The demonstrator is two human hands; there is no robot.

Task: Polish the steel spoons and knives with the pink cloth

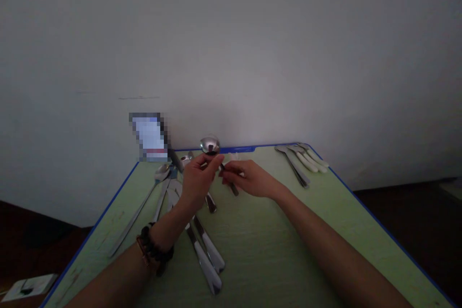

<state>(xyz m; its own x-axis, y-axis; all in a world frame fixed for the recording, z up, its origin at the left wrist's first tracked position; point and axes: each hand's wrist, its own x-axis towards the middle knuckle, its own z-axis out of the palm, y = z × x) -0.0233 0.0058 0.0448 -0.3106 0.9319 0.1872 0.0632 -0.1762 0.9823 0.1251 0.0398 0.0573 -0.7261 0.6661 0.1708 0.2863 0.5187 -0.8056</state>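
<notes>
A shiny metal spoon (210,144) with a round bowl is raised over the far part of the table, bowl up and handle slanting down to the right. My left hand (199,177) is closed around it just below the bowl. My right hand (242,176) pinches the handle farther down, and the handle's dark end shows beneath its fingers. Under my left wrist lie knives (207,264) with pale metal handles, partly covered by my forearm. A long-handled spoon (135,219) rests left of them, among other metal cutlery that my left hand partly hides.
On the green table (274,245) with a blue rim, metal spoons (294,168) lie at the far right beside several white-handled pieces of cutlery (306,160). A pixelated screen (149,134) stands at the far left. The pale wall (252,57) rises directly behind the table.
</notes>
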